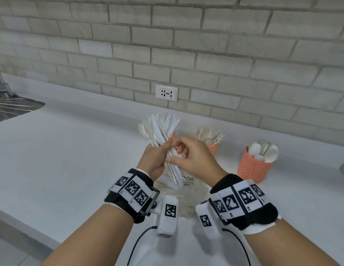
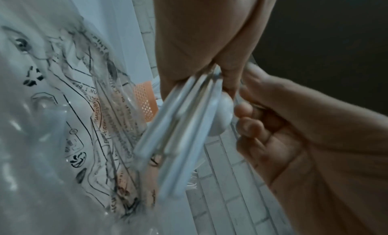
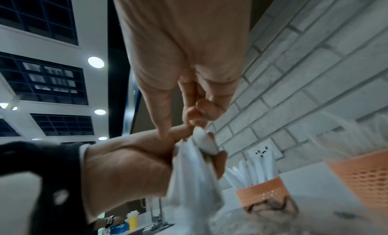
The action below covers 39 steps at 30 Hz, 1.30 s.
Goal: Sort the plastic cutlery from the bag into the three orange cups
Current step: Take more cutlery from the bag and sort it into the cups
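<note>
The left hand (image 1: 154, 160) holds a bundle of white cutlery (image 1: 163, 143) upright in a full grip above the clear bag (image 1: 183, 191) on the tabletop (image 1: 71, 150). The right hand (image 1: 194, 158) pinches one piece in that bundle. Three orange cups stand beyond the bag: knives (image 3: 261, 191), forks (image 1: 212, 148), spoons (image 1: 252, 167).

Wall: you face grey brick wall (image 1: 186, 45).
Socket: your landmark, white socket (image 1: 166, 92), low on that wall.
Sink: metal sink (image 1: 11, 108), far left of socket.
Table: white table (image 1: 71, 150) below socket.

Left hand (image 1: 153, 160) gripping cutlery bundle (image 1: 165, 143), right hand (image 1: 192, 156) pinching one piece
</note>
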{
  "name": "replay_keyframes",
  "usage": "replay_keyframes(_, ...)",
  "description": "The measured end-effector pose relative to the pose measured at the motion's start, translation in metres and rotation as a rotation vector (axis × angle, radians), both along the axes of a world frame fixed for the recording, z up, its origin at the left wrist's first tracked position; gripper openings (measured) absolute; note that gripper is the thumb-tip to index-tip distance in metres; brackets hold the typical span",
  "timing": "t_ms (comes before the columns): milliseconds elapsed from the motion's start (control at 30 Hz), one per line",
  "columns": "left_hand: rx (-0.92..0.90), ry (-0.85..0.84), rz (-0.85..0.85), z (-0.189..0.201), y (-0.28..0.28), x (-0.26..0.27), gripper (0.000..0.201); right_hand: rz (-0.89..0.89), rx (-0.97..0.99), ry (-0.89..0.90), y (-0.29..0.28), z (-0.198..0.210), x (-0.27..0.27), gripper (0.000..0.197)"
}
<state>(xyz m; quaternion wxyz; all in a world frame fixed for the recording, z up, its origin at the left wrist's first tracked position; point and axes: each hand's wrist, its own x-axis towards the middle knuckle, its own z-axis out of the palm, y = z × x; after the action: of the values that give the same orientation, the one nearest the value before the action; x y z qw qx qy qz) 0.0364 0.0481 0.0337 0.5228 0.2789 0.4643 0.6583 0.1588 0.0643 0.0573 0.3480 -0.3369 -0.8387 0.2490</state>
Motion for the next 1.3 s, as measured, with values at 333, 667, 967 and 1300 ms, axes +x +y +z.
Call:
replay_keyframes(333, 0.186, -0.180, -0.117, 0.004, 0.000, 0.003, 0.042, -0.057, 0.056, -0.170, 0.017, -0.006, -0.009, 0.016)
replay_keyframes(667, 0.158, -0.129, -0.039, 0.007, 0.005, -0.006, 0.033, -0.047, -0.023, -0.065, 0.017, -0.017, -0.020, 0.013)
replay_keyframes(967, 0.145, -0.170, -0.067, 0.008, 0.001, -0.012, 0.025, -0.009, -0.208, -0.012, 0.024, -0.013, -0.024, 0.018)
replay_keyframes(1300, 0.095, -0.081, -0.123, 0.015, -0.004, -0.021, 0.027, 0.099, -0.530, 0.166, 0.020, 0.001, -0.026, 0.032)
